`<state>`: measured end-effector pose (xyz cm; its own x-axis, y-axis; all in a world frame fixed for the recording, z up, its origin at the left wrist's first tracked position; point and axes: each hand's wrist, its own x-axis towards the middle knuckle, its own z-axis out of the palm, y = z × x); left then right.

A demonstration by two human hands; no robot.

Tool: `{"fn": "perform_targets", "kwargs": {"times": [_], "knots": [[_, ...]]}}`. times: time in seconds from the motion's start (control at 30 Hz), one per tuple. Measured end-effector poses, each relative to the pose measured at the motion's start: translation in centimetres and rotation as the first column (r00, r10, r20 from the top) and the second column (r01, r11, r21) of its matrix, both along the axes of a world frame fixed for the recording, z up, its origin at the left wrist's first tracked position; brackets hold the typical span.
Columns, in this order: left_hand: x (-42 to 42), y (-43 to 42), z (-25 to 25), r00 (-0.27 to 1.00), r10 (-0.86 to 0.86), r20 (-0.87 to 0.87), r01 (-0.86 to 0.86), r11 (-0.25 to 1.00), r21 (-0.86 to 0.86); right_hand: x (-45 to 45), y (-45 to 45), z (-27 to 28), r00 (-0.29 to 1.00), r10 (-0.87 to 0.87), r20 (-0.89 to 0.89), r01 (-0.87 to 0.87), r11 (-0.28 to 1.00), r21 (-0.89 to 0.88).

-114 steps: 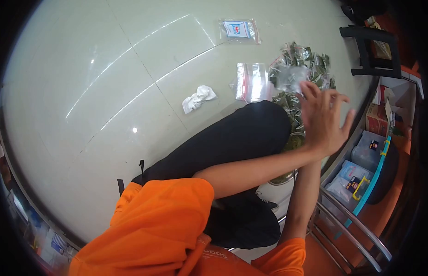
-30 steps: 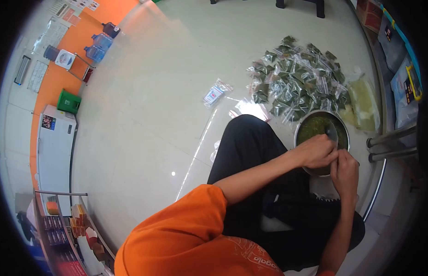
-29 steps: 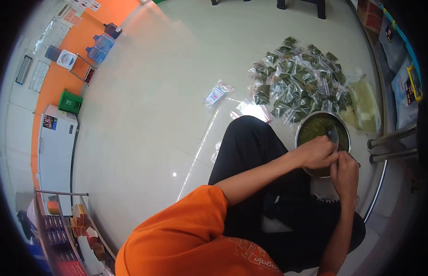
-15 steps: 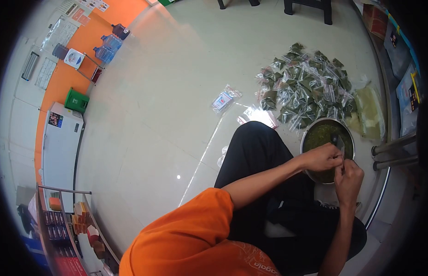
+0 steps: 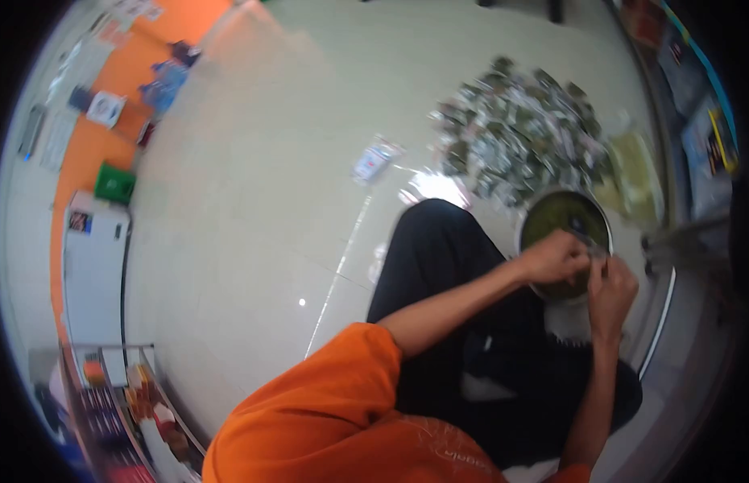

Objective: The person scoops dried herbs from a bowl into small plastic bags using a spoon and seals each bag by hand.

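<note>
My left hand (image 5: 556,258) and my right hand (image 5: 613,291) meet over the near right side of a steel bowl (image 5: 521,238). Both are closed, fingertips pinching a small clear plastic bag (image 5: 597,251) between them. Blur and the fingers hide most of the bag. Dark green, wet-looking shredded contents (image 5: 556,216) fill the bowl, and a dark utensil-like shape shows in them beyond my fingers. Just past the bowl lies a large heap of small clear bags filled with something green (image 5: 523,133).
Right of the heap lies a larger clear bag of pale green stuff (image 5: 635,181). A packet of clear bags (image 5: 375,161) and a shiny plastic sheet (image 5: 439,187) rest on the floor. My bent knee (image 5: 435,221) is left of the bowl; a metal-legged rack (image 5: 688,241) stands right.
The view has shifted slightly and blurred, so the surroundings appear further left and up. Both hands stay together over the bowl, still pinching the small bag.
</note>
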<state>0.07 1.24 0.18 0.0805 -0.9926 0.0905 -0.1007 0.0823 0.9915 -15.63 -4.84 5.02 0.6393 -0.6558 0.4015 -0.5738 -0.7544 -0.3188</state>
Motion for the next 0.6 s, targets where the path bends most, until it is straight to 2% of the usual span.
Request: {"fn": "perform_targets", "kwargs": {"times": [0.07, 0.1, 0.13, 0.17, 0.2, 0.23, 0.3, 0.33, 0.37, 0.4, 0.43, 0.5, 0.6], "knots": [[-0.8, 0.2, -0.5, 0.999, -0.026, 0.025, 0.024, 0.999, 0.045, 0.1, -0.3, 1.0, 0.995, 0.024, 0.099, -0.037, 0.991, 0.131], [-1.1, 0.1, -0.6, 0.999, 0.031, 0.018, -0.032, 0.998, 0.057, -0.2, -0.8, 0.3, 0.999, 0.036, 0.036, -0.037, 0.998, 0.042], [-0.7, 0.0, 0.6, 0.996, 0.064, 0.059, -0.069, 0.993, 0.096, -0.1, -0.6, 0.6, 1.000, -0.021, -0.007, 0.021, 0.999, 0.036], [-0.5, -0.6, -0.1, 0.992, 0.109, 0.064, -0.113, 0.992, 0.064, -0.2, -0.7, 0.3, 0.999, -0.020, 0.031, 0.020, 1.000, 0.007], [-0.1, -0.6, 1.0, 0.982, 0.111, 0.153, -0.122, 0.990, 0.067, -0.4, -0.8, 0.5, 0.999, -0.006, 0.038, 0.005, 1.000, 0.021], [-0.2, -0.6, 1.5, 0.981, 0.111, 0.158, -0.125, 0.989, 0.082, -0.4, -0.8, 0.6, 0.999, -0.036, 0.027, 0.036, 0.999, 0.018], [-1.0, -0.8, 1.0, 0.963, 0.194, 0.184, -0.205, 0.978, 0.040, -0.4, -0.8, 0.8, 0.991, 0.040, 0.125, -0.045, 0.998, 0.036], [-1.2, -1.0, 0.2, 0.968, 0.209, 0.142, -0.217, 0.975, 0.045, -0.5, -0.7, 0.9, 0.992, 0.003, 0.124, -0.008, 0.999, 0.037], [-1.2, -1.2, -0.6, 0.968, 0.228, 0.103, -0.234, 0.971, 0.051, -0.5, -0.6, 0.8, 0.990, 0.054, 0.133, -0.062, 0.997, 0.055], [-1.3, -0.8, 1.8, 0.963, 0.244, 0.115, -0.250, 0.967, 0.039, -0.4, -0.6, 0.8, 0.983, 0.110, 0.147, -0.121, 0.990, 0.073], [-1.2, -0.8, 1.7, 0.968, 0.221, 0.121, -0.228, 0.973, 0.041, -0.5, -0.7, 0.7, 0.984, 0.086, 0.153, -0.099, 0.992, 0.076], [-0.9, -0.8, 1.6, 0.930, 0.212, 0.301, -0.210, 0.977, -0.039, -0.7, -0.8, 0.6, 0.989, 0.099, 0.111, -0.111, 0.988, 0.105], [-1.1, -0.5, 2.4, 0.902, 0.122, 0.415, -0.142, 0.990, 0.018, -0.9, -1.1, 0.4, 0.996, 0.057, 0.075, -0.060, 0.997, 0.045]]}}
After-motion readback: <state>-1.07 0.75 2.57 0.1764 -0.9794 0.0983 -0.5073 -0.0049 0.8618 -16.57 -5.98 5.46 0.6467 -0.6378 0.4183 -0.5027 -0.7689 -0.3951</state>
